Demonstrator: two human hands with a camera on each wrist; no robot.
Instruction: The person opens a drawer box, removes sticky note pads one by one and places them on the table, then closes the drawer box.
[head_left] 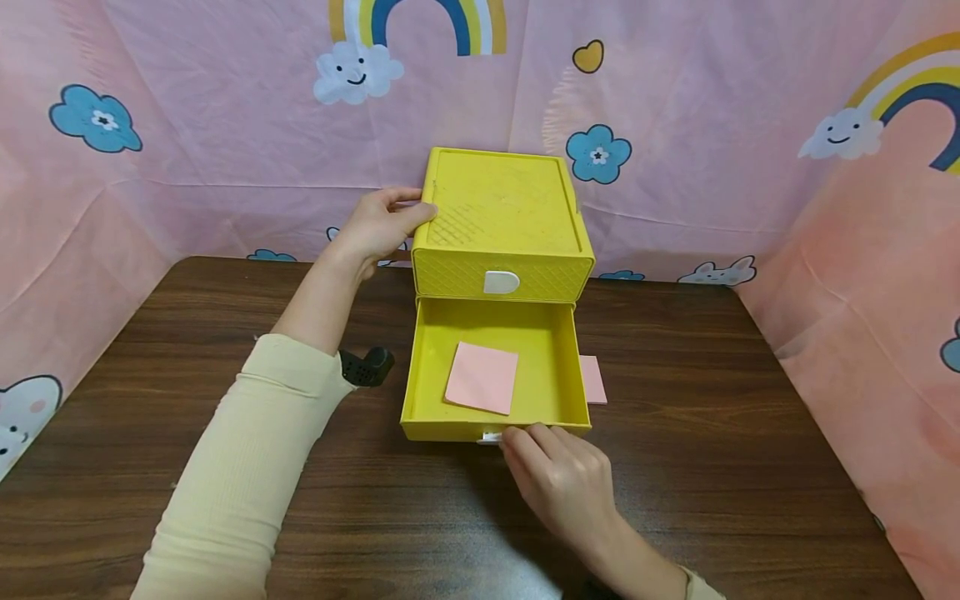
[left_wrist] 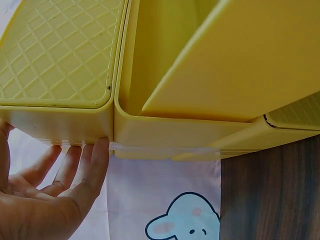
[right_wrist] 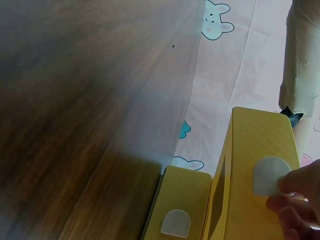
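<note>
A yellow drawer cabinet (head_left: 502,200) stands on the table, its top drawer (head_left: 457,277) closed. Below it, a drawer (head_left: 562,358) is pulled out, with a pink sticky note pad (head_left: 482,377) lying inside. My right hand (head_left: 562,483) pinches the white handle (right_wrist: 270,175) of that drawer between thumb and fingers. In the right wrist view a lower drawer (right_wrist: 182,192) is closed. My left hand (head_left: 382,225) rests against the cabinet's left side, thumb at the top edge. Its fairly straight fingers (left_wrist: 92,167) touch the side wall in the left wrist view.
Another pink piece of paper (head_left: 592,379) lies on the dark wooden table (head_left: 712,433), partly hidden by the pulled-out drawer. A pink printed cloth (head_left: 675,100) hangs close behind the cabinet and along both sides. A black strap mount (head_left: 366,367) is on my left wrist.
</note>
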